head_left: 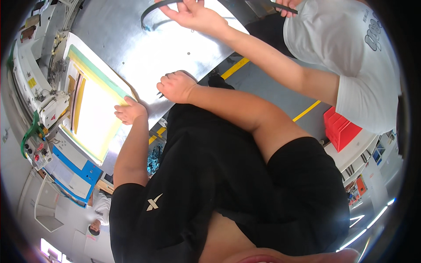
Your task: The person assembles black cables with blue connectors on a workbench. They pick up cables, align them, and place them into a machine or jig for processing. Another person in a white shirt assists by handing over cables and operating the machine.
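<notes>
My left hand [130, 111] rests with its fingers apart on the near edge of a flat template [97, 81], whose white panel has yellow and green borders. To its right, my right hand [177, 87] is closed above the shiny metal table [147, 52]. Dark pointed tips [160, 94] stick out below its fingers. They belong to a small tool, mostly hidden in the fist, whose kind I cannot make out. Above, a co-worker's hand [193, 15] holds a curved black strip [147, 15] over the table, apart from my hands.
A sewing machine-like unit [52, 109] with cables and a green hose stands along the left. At the right, a co-worker in a white shirt [324, 52] leans in beside the table. Red bins [340, 129] sit behind that person. Yellow lines [235, 68] mark the grey floor.
</notes>
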`<state>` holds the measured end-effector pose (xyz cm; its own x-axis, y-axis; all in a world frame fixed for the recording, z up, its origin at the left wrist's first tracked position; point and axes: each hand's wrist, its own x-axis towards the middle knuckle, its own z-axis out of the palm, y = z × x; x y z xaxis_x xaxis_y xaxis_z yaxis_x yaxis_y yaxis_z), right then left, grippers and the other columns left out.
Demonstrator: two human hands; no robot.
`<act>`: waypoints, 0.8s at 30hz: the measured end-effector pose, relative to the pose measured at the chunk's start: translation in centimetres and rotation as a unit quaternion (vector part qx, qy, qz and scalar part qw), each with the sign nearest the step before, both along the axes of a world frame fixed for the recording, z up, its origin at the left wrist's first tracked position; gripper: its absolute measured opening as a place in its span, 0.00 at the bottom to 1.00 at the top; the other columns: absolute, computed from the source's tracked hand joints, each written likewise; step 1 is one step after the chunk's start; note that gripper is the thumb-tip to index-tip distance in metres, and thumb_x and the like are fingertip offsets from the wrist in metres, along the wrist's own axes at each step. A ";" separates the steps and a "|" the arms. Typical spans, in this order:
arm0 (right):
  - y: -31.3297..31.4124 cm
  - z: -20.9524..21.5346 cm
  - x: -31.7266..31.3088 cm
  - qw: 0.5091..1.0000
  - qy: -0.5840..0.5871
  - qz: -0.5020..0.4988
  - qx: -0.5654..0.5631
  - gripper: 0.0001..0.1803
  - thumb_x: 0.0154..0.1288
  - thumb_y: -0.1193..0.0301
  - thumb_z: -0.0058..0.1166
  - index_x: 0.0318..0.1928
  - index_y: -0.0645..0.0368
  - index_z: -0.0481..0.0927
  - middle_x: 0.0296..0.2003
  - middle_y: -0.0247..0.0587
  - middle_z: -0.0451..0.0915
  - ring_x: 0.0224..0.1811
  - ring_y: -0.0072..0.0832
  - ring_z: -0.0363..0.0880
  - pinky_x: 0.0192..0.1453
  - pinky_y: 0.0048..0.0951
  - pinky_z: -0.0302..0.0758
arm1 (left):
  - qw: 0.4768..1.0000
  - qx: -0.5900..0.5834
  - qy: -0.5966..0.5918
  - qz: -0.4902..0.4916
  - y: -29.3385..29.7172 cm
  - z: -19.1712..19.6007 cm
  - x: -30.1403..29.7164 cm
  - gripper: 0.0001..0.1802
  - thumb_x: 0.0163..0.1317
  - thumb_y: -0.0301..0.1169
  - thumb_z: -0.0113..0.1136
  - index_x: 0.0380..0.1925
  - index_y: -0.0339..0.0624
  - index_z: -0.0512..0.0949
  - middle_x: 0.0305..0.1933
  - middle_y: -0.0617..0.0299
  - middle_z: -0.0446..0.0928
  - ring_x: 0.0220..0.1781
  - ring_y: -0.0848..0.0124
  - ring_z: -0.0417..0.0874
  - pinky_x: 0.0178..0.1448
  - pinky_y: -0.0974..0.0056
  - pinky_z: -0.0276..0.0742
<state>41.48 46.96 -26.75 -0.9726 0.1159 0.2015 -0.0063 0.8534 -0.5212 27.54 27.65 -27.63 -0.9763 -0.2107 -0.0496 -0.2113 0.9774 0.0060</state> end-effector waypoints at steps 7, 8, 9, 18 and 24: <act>0.0 0.4 0.1 1.000 -0.009 -0.001 -0.004 0.05 0.62 0.67 0.54 0.35 0.52 0.79 0.34 0.36 0.81 0.37 0.34 0.85 0.44 0.39 0.79 | 1.000 0.001 0.009 0.001 -0.1 0.0 0.2 0.45 0.74 0.63 0.39 0.76 0.37 0.56 0.80 0.35 0.54 0.83 0.45 0.53 0.81 0.36 0.48; -0.1 0.4 0.1 1.000 -0.003 -0.003 -0.001 0.04 0.62 0.67 0.54 0.34 0.52 0.79 0.33 0.36 0.81 0.36 0.34 0.85 0.44 0.39 0.79 | 1.000 0.000 0.012 0.002 -0.2 -0.1 0.4 0.45 0.74 0.63 0.39 0.76 0.37 0.56 0.80 0.35 0.54 0.83 0.45 0.53 0.81 0.36 0.48; 0.0 0.4 0.0 1.000 0.005 -0.006 0.000 0.04 0.61 0.67 0.54 0.34 0.52 0.79 0.33 0.36 0.81 0.36 0.34 0.85 0.44 0.39 0.79 | 1.000 -0.001 0.016 0.003 -0.2 -0.1 0.3 0.45 0.74 0.63 0.39 0.76 0.37 0.56 0.80 0.35 0.54 0.83 0.45 0.53 0.81 0.36 0.48; -0.1 0.3 0.1 1.000 0.026 -0.011 -0.003 0.05 0.60 0.66 0.55 0.33 0.53 0.80 0.31 0.36 0.80 0.35 0.35 0.84 0.44 0.39 0.79 | 1.000 -0.013 0.026 -0.004 -0.5 -0.9 0.2 0.45 0.74 0.64 0.40 0.76 0.38 0.56 0.80 0.36 0.55 0.83 0.45 0.54 0.80 0.35 0.50; -0.1 0.7 0.1 1.000 0.005 -0.007 0.014 0.06 0.61 0.66 0.55 0.34 0.53 0.80 0.32 0.37 0.80 0.36 0.35 0.85 0.44 0.39 0.79 | 1.000 -0.011 0.027 -0.004 -0.7 -1.0 0.1 0.45 0.74 0.64 0.40 0.76 0.39 0.56 0.80 0.36 0.55 0.83 0.45 0.54 0.80 0.35 0.51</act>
<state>41.57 46.88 -26.04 -0.9690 0.1235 0.2141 0.0006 0.8674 -0.4976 27.67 26.98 -28.64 -0.9789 -0.2042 0.0074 -0.2043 0.9789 -0.0050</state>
